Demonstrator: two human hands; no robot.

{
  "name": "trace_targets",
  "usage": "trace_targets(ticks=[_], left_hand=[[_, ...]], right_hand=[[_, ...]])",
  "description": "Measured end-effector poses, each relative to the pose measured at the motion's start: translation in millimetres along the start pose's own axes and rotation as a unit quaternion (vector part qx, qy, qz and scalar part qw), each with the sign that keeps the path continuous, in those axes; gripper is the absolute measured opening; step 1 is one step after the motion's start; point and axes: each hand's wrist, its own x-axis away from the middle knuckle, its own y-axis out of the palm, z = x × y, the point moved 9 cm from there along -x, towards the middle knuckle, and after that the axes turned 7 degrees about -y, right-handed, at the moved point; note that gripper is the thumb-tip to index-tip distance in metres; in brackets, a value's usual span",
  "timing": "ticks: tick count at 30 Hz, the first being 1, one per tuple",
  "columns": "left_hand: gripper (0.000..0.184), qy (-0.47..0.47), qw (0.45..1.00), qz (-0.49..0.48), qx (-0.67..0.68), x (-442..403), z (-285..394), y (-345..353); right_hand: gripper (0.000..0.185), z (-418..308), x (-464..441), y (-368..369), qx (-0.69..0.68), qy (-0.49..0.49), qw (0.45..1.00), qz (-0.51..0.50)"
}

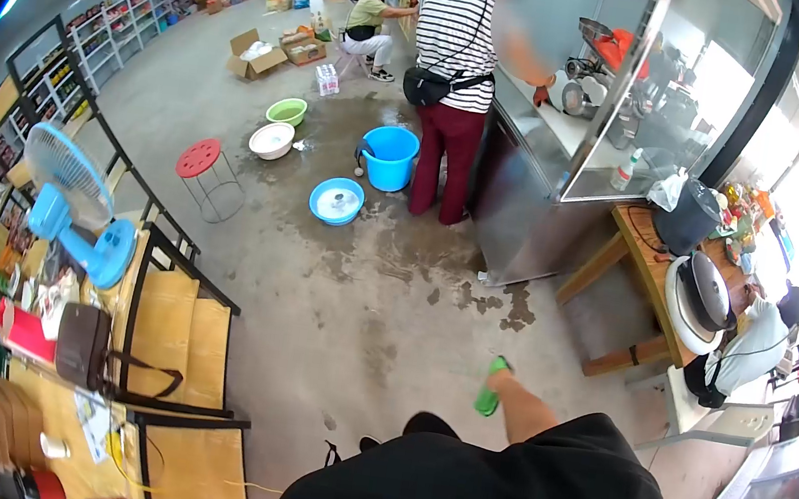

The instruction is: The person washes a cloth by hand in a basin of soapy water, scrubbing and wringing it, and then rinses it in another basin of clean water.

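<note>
Neither of my hands is in view. At the bottom, black clothing (488,494) covers my body, with a patch of bare skin at the lower edge that I cannot identify. My bare leg (524,412) stretches forward, a green slipper (491,387) on its foot. The concrete floor (342,303) ahead is partly wet. On it stand a tall blue bucket (390,170), a blue basin (325,217) with a shiny round object inside, a white basin (269,152) and a green basin (292,104).
A person in a striped shirt (444,23) works at a metal counter (526,206). Others sit farther back and at the right. A wooden table (637,246) holds a large lidded pan (707,290). Left are a red stool (197,158), blue fan (107,251) and brown bag (82,346).
</note>
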Motion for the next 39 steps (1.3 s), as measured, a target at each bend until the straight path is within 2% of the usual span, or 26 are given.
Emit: trace_targets(ticks=[3,4,5,6,8,9,11,12,13,16,17,18,20,21,23,24,26,28,30,32,33,34,36,37,38,39], left_hand=[[0.020,0.221,0.932,0.076,-0.275,-72.7,89.5,-96.1],[0.020,0.251,0.912,0.129,-0.297,-97.1,123.4,-143.5],[0.020,0.246,0.924,0.171,-0.238,-116.4,164.0,-193.5],[0.024,0.160,0.963,0.169,0.132,-158.2,185.2,-235.2],[0.028,0.094,0.967,0.090,0.221,-151.7,266.0,-307.8],[0.030,0.172,0.941,0.172,0.235,-161.3,304.4,-343.4],[0.037,0.183,0.913,0.127,0.341,-170.1,346.4,-371.2],[0.040,0.193,0.913,0.148,0.328,-186.3,361.4,-379.1],[0.044,0.167,0.933,0.121,0.296,-179.3,376.4,-391.5],[0.045,0.142,0.960,0.087,0.225,-196.6,379.3,-419.6],[0.041,0.102,0.963,0.080,0.236,-230.0,358.1,-409.9],[0.037,0.060,0.965,0.076,0.243,-253.2,330.8,-411.9],[0.024,0.118,0.991,0.046,0.035,-272.5,311.7,-417.9],[0.019,0.124,0.991,0.036,-0.028,-281.2,295.9,-424.3],[0.017,-0.074,0.984,-0.006,0.162,-305.8,253.9,-424.2],[0.018,-0.231,0.920,-0.039,0.315,-301.9,228.3,-430.2],[0.019,-0.244,0.924,-0.049,0.291,-333.5,236.6,-463.1],[0.021,-0.222,0.943,-0.058,0.240,-371.9,249.3,-518.4],[0.023,-0.025,0.997,-0.018,0.064,-429.2,313.6,-597.8],[0.024,0.114,0.989,0.090,-0.039,-466.4,385.2,-700.9],[0.023,0.042,0.980,0.036,0.194,-528.4,373.4,-714.8],[0.024,0.015,0.989,0.111,0.093,-473.7,438.8,-810.5],[0.034,0.051,0.977,0.165,0.123,-511.3,485.7,-899.5],[0.033,0.051,0.965,0.148,0.211,-552.5,492.4,-929.4],[0.034,0.058,0.894,0.084,0.437,-549.7,524.9,-964.3],[0.037,0.068,0.898,0.071,0.429,-567.2,548.4,-993.6]], right_hand=[[0.041,-47.8,81.8,-164.6,-0.040,0.090,0.995,-0.009],[0.040,-34.2,49.9,-132.0,-0.078,0.120,0.990,0.000],[0.039,-29.9,27.1,-105.3,-0.115,0.150,0.982,0.011],[0.039,-39.3,9.0,-131.3,-0.106,0.149,0.983,0.014],[0.045,-86.8,-40.9,-142.4,0.173,0.038,0.979,-0.100],[0.045,-115.5,-65.7,-156.6,0.201,0.021,0.973,-0.112],[0.042,-171.5,-127.8,-162.9,0.074,0.057,0.994,0.060],[0.038,-205.0,-207.5,-119.3,0.307,-0.178,0.935,-0.022],[0.036,-246.8,-229.9,-130.0,0.216,-0.163,0.963,-0.015],[0.030,-470.3,-219.0,-216.7,-0.114,-0.148,0.982,-0.017],[0.031,-496.2,-292.0,-191.0,-0.207,-0.177,0.962,0.020],[0.032,-572.4,-287.8,-211.7,-0.154,-0.187,0.970,-0.004],[0.034,-698.7,-257.3,-258.2,-0.345,-0.201,0.913,-0.085],[0.035,-743.2,-302.1,-242.8,-0.329,-0.246,0.907,-0.098],[0.036,-808.5,-354.3,-243.7,-0.310,-0.289,0.900,-0.106],[0.037,-851.3,-331.9,-271.0,-0.314,-0.265,0.904,-0.116],[0.036,-901.2,-363.4,-291.4,-0.302,-0.263,0.912,-0.088],[0.039,-917.2,-389.5,-295.2,-0.367,-0.271,0.884,-0.104],[0.044,-890.2,-430.5,-294.7,-0.165,-0.246,0.954,0.045],[0.047,-834.0,-474.9,-278.0,-0.088,0.001,0.996,-0.019],[0.046,-797.3,-531.1,-265.8,-0.045,-0.060,0.996,0.042],[0.045,-766.9,-563.7,-242.8,-0.006,-0.118,0.988,0.099],[0.038,-791.3,-528.9,-290.1,0.089,-0.060,0.994,0.016],[0.034,-786.3,-527.7,-309.6,-0.005,0.026,1.000,0.009],[0.032,-749.7,-562.2,-295.2,-0.121,0.066,0.989,0.049],[0.034,-734.7,-579.2,-293.5,-0.245,0.107,0.960,0.085]])
